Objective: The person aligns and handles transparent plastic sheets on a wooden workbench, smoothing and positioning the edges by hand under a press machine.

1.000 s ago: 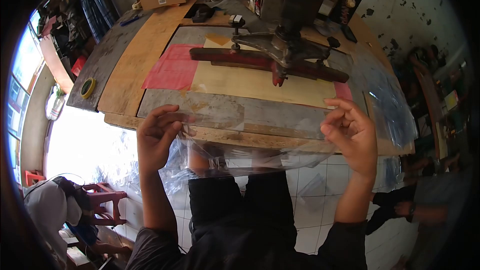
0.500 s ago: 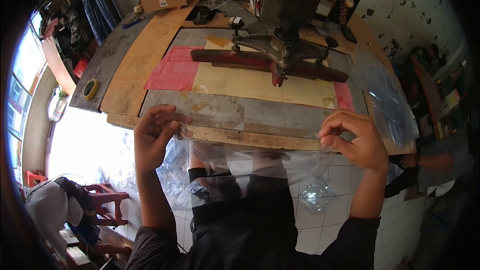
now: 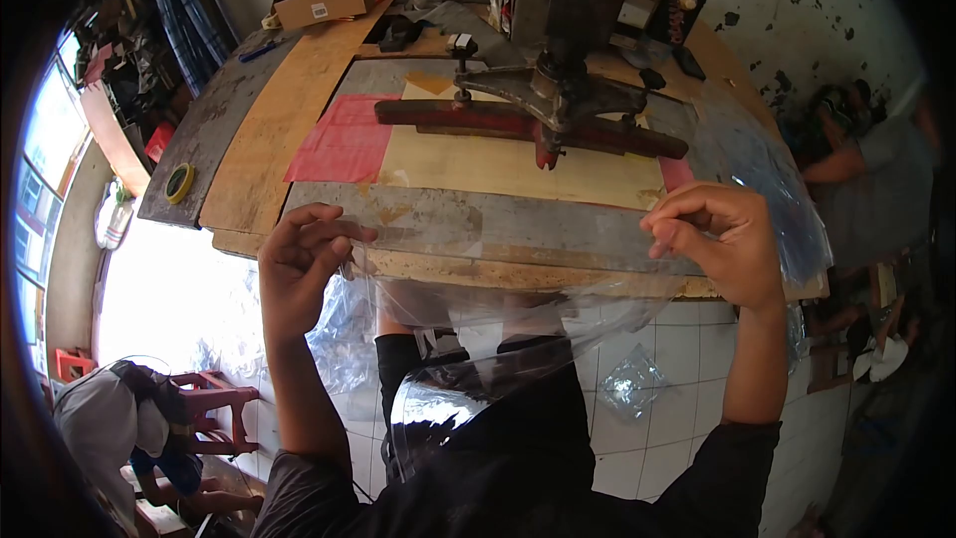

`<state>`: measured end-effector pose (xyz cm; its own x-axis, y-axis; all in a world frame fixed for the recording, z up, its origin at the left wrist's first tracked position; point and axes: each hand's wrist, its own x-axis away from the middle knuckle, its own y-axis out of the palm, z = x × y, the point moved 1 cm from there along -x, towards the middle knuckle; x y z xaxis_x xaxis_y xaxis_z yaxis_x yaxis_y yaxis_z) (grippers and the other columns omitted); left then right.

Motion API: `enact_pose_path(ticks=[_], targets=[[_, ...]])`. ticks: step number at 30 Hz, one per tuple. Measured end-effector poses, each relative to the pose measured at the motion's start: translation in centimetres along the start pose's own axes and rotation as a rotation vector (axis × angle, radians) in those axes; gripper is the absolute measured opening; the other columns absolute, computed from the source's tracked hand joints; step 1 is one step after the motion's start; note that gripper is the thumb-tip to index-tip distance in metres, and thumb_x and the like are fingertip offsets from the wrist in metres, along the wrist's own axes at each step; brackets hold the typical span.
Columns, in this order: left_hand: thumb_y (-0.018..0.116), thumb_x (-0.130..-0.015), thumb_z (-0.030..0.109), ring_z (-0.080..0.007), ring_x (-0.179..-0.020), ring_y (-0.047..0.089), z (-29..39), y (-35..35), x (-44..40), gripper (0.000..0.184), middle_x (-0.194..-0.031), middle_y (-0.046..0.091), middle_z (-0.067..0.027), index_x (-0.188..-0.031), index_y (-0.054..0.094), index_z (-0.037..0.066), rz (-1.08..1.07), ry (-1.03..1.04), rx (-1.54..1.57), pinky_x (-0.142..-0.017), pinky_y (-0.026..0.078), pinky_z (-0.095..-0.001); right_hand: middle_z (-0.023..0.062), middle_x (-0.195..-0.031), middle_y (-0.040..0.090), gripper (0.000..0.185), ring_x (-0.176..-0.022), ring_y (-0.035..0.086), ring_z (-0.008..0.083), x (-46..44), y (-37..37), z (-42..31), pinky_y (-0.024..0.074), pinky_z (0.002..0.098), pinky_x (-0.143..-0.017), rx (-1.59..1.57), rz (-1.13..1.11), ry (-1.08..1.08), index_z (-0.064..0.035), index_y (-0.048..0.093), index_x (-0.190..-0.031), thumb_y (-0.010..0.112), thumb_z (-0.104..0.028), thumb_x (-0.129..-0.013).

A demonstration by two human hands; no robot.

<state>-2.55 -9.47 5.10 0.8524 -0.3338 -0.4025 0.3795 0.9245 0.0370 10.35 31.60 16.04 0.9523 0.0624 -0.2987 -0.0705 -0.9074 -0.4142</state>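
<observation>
The clear plastic sheet (image 3: pixel 443 394) hangs in the air in front of the table's near edge (image 3: pixel 558 277), bowed and glinting, its lower part over the person's dark clothing. The left hand (image 3: pixel 296 274) appears to pinch one end of it between thumb and fingertips; the right hand (image 3: pixel 722 239) has thumb and forefinger drawn together at the other end, apparently nipping the film too – though it is so transparent that the exact contact is hard to make out.

So the sheet is picked up and spread between the hands, but not laid down: it is apart from the yellow sheet (image 3: pixel 518 167) and the pink sheet (image 3: pixel 334 139) on the grey board (image 3: pixel 438 214). Over those sits the red bar (image 3: pixel 448 115) of a press.

Farther out, more clear film lies in a pile (image 3: pixel 782 204) on the table's right side, and a loose piece (image 3: pixel 634 386) rests on the tiled floor (image 3: pixel 622 453). Which of these are finished or waiting – I cannot tell.
</observation>
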Motion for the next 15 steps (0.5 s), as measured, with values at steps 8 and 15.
enact_pose_path(ticks=[8, 15], targets=[[0.067, -0.102, -0.003, -0.0156, -0.093, 0.075, 0.12, -0.26, 0.28, 0.031, -0.109, 0.080, -0.0202, -0.132, 0.059, -0.002, -0.003, 0.012, -0.002, -0.074, 0.055, -0.0263, 0.0111, -0.096, 0.078, 0.009, -0.082, 0.074, 0.0146, 0.40, 0.41, -0.73, 0.0613, 0.0278, -0.077, -0.043, 0.060, 0.072, 0.0066, 0.078, -0.104, 0.074, 0.004, -0.096], [0.067, -0.102, -0.002, -0.0165, -0.095, 0.076, 0.15, -0.25, 0.21, 0.034, -0.111, 0.080, -0.0205, -0.135, 0.057, -0.002, -0.032, 0.005, 0.032, -0.076, 0.056, -0.0270, 0.0124, -0.095, 0.078, 0.011, -0.082, 0.074, 0.0146, 0.43, 0.23, -0.65, 0.0615, 0.0275, -0.078, -0.037, 0.074, 0.126, 0.0076, 0.077, -0.106, 0.073, 0.006, -0.096]])
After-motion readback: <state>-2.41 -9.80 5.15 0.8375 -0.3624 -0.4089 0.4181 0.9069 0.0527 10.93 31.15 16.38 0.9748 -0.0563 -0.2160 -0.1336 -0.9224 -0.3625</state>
